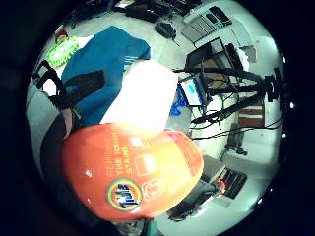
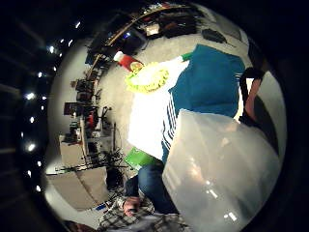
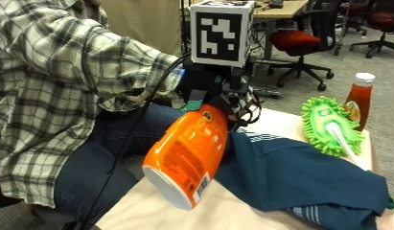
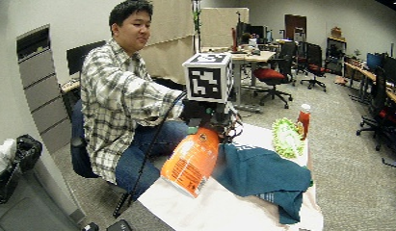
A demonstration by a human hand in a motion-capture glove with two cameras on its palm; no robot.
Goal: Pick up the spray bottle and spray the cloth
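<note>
An orange spray bottle (image 3: 184, 158) hangs tilted in the air over the table's near left part, its white base pointing down and away from the cloth. My gloved right hand (image 3: 219, 93) grips its upper end, just above the near edge of a teal cloth (image 3: 298, 177) with white stripes that lies crumpled on the white table (image 3: 152, 211). The orange bottle (image 1: 133, 167) fills much of the little finger side palm view, with the cloth (image 1: 106, 69) beyond it. On the thumb side, a pale translucent part of the bottle (image 2: 222, 169) covers the cloth (image 2: 207, 82).
A green fluffy duster (image 3: 327, 127) lies at the table's far end, with a red ketchup bottle (image 3: 358, 98) standing beside it. The person sits close at the left edge. Office chairs and desks stand behind.
</note>
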